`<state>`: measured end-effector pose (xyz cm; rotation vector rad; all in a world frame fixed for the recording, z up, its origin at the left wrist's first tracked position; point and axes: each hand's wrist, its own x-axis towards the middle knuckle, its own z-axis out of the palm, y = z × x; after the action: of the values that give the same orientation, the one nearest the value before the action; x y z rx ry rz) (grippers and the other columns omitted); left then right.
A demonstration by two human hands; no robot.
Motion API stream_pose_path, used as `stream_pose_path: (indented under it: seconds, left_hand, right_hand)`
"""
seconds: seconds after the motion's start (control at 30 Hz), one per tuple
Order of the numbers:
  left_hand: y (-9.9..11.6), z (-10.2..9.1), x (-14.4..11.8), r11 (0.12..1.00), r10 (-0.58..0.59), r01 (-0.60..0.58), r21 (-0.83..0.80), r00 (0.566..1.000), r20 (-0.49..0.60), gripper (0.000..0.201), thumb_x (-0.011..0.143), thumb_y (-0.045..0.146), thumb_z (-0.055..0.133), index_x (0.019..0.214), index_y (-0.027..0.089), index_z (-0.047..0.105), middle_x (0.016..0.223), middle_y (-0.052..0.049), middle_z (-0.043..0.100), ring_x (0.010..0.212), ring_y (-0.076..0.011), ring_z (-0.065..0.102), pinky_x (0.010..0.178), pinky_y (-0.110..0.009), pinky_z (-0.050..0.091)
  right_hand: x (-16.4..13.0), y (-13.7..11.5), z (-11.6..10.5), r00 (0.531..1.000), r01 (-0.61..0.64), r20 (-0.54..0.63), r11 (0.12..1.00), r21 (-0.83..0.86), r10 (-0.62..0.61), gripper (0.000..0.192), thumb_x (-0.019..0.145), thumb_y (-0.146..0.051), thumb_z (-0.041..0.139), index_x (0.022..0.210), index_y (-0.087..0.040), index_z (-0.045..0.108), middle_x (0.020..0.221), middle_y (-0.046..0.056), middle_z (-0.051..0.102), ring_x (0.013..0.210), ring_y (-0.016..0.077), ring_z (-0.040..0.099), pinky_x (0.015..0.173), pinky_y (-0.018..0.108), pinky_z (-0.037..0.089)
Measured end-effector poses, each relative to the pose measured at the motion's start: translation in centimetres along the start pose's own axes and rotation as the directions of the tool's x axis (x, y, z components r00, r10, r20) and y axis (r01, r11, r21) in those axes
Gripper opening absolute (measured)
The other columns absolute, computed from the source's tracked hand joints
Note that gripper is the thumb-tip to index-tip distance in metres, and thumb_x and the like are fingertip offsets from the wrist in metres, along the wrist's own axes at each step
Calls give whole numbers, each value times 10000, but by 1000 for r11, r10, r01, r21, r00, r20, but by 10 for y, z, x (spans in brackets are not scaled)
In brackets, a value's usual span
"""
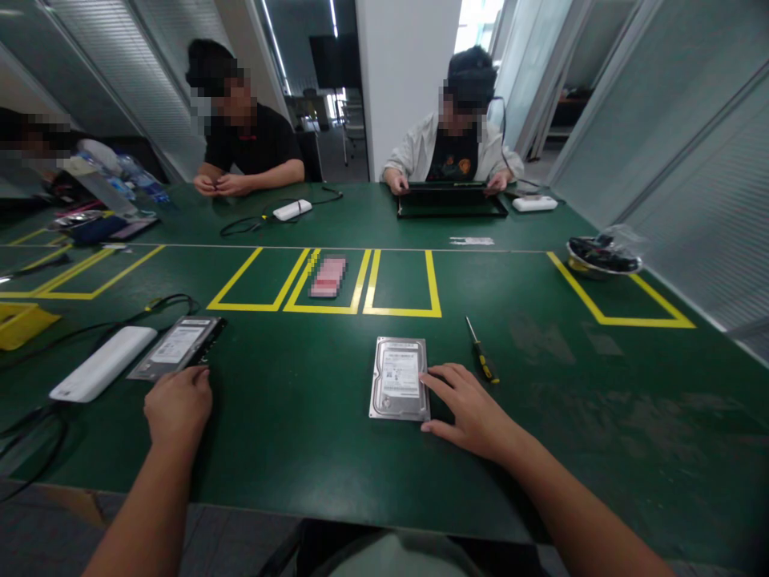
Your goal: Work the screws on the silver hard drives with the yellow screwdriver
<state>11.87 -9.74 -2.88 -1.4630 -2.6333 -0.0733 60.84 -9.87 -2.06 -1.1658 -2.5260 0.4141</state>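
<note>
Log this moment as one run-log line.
right hand flat beside hard drive, fingers touching its edge | left hand near second drive | screwdriver untouched on table

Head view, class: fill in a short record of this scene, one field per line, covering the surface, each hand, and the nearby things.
Surface: green table marked with yellow tape boxes
Right hand: open, fingertips on the right edge of the hard drive, which lies flat, label up
Left hand: loosely curled, holding nothing, just short of a second drive
Beside the second drive: white power bank
Right of the hard drive: screwdriver, untouched
Far side: other people seated, one at a black tray
</note>
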Motion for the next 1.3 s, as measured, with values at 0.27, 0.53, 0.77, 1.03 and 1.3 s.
stream_pose_path:
  seconds: [0.27,0.53,0.77,1.03,1.3]
  left_hand:
    - [-3,-5,-4,983,-175,180,-36,979,100,528,908,483,351,1193,171,668,1252,-195,599,1067,-405,606,778,-495,527]
    - [1,-11,-11,985,-172,175,-6,975,144,528,937,480,250,1201,198,609,1290,-183,553,1060,-398,603,743,-485,517]
    - [3,0,-9,997,-68,64,47,994,87,497,972,427,179,1121,134,552,1109,-165,615,911,-302,630,643,-345,468]
    - [29,7,-12,918,353,-355,-177,935,-47,314,957,373,319,920,154,542,890,-107,619,836,-234,600,723,-316,443]
    - [101,-17,-57,660,615,-543,-518,787,-41,258,969,383,395,937,183,554,908,-58,615,836,-199,582,750,-300,444]
  right_hand:
    - [0,0,-1,1000,-7,3,1000,0,7,673,805,-424,713,1394,-198,478,1337,158,529,1229,339,449,1032,542,413]
    - [0,0,-1,1000,-8,15,1000,-5,8,665,808,-434,710,1380,-176,490,1336,163,527,1223,332,449,1034,524,409]
    - [1,0,0,1000,-1,15,1000,-10,1,658,817,-433,699,1382,-174,483,1337,163,528,1222,335,447,1035,532,403]
    - [0,-1,-1,1000,1,14,1000,-11,-1,659,816,-425,703,1383,-172,482,1327,166,536,1215,336,455,1022,534,412]
    - [1,-2,-2,1000,7,-2,1000,-12,-7,660,810,-426,710,1378,-173,488,1318,168,543,1202,330,466,1012,524,422]
